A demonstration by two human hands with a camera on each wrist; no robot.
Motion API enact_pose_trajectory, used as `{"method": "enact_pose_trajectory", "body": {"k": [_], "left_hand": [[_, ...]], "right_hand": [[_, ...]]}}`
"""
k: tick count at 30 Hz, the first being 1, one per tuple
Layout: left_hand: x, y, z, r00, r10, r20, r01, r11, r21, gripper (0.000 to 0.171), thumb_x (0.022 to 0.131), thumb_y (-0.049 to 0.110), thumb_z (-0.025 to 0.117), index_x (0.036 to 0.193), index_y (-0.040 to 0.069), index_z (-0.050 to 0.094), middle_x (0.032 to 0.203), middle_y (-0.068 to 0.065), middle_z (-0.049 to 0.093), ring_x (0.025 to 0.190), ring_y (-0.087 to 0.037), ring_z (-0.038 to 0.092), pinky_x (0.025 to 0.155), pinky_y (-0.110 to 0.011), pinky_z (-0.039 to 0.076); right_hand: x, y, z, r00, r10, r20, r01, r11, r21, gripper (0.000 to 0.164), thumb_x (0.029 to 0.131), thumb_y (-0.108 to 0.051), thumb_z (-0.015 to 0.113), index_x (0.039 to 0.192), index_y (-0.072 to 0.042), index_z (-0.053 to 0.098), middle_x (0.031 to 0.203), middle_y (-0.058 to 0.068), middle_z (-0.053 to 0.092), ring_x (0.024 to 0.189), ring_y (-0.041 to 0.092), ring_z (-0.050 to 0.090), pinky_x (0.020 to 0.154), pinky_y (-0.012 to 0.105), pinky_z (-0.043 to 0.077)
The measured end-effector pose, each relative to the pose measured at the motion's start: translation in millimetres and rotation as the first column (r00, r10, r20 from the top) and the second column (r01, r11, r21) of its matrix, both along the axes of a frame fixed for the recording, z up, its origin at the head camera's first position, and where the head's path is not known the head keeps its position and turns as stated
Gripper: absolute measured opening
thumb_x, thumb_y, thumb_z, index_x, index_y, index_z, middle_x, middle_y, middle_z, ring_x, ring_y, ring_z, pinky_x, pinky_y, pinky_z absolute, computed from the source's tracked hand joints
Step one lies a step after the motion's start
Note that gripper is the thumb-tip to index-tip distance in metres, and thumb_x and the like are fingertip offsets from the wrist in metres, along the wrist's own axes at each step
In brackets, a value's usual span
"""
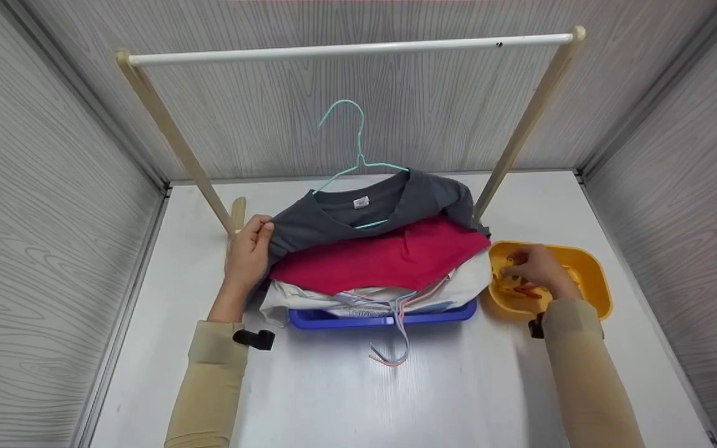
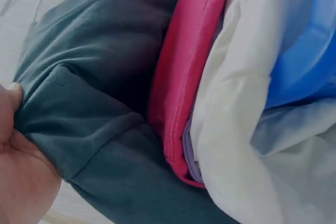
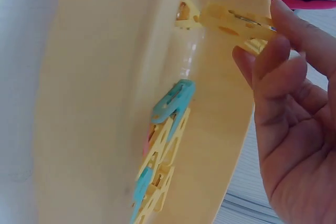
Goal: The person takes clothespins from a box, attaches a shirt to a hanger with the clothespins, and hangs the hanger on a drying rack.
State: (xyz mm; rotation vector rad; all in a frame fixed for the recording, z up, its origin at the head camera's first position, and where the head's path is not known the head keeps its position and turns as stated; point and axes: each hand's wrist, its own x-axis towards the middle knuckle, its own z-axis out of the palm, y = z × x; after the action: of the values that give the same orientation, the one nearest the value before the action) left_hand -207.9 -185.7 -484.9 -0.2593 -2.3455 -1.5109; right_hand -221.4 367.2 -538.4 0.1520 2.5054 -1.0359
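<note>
A dark grey shirt (image 1: 421,199) lies on top of a pile of clothes, with a mint-green wire hanger (image 1: 360,134) inside its neckline and the hook pointing up. My left hand (image 1: 248,255) pinches the shirt's left shoulder between thumb and fingers; the left wrist view shows the grey cloth (image 2: 100,98) stretched from that grip. My right hand (image 1: 542,269) reaches into an orange-yellow tub (image 1: 598,280) on the right. In the right wrist view its fingertips pinch a yellow clothespin (image 3: 231,20), while more yellow clothespins (image 3: 157,153) and a teal clothespin (image 3: 176,100) lie in the tub.
Beneath the grey shirt are a crimson garment (image 1: 377,255) and white clothing (image 1: 470,274), in a blue basket (image 1: 327,322). Two hangers (image 1: 402,339), pink and bluish, hang over its front edge. A rack with a white rail (image 1: 346,51) and wooden posts (image 1: 529,118) stands behind.
</note>
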Motion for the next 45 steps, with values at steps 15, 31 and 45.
{"method": "enact_pose_trajectory", "body": {"k": [15,31,45], "left_hand": [[9.6,7.2,4.8,0.994,-0.112,-0.006,0.109,0.976,-0.189,0.021,0.103,0.009,0.047,0.114,-0.007,0.056,0.074,-0.009,0.053,0.077,-0.028,0.053,0.073,-0.045,0.042],[10.7,7.7,1.0,0.992,-0.123,-0.03,0.117,0.979,-0.165,0.02,0.103,0.008,0.046,0.111,-0.007,0.057,0.077,-0.01,0.055,0.076,-0.025,0.052,0.072,-0.042,0.042],[9.6,9.2,-3.3,0.991,-0.101,-0.089,0.089,0.988,-0.129,0.016,0.102,0.006,0.051,0.107,-0.006,0.06,0.075,-0.007,0.056,0.068,-0.018,0.047,0.066,-0.032,0.039]], "right_hand": [[10.7,0.2,28.6,0.993,-0.069,-0.096,0.04,0.961,-0.274,0.054,0.09,-0.025,0.074,0.128,0.004,0.052,0.117,0.021,0.059,0.102,0.038,0.062,0.084,0.031,0.053],[8.2,-56.5,72.5,0.928,-0.07,-0.367,-0.049,0.951,-0.304,0.044,0.09,-0.025,0.074,0.12,0.003,0.058,0.115,0.019,0.063,0.101,0.025,0.06,0.082,0.019,0.05],[-4.4,-92.5,91.5,0.905,-0.014,-0.425,-0.142,0.932,-0.333,0.039,0.089,-0.019,0.076,0.118,0.003,0.061,0.108,0.016,0.065,0.096,0.022,0.06,0.085,0.023,0.049]]}}
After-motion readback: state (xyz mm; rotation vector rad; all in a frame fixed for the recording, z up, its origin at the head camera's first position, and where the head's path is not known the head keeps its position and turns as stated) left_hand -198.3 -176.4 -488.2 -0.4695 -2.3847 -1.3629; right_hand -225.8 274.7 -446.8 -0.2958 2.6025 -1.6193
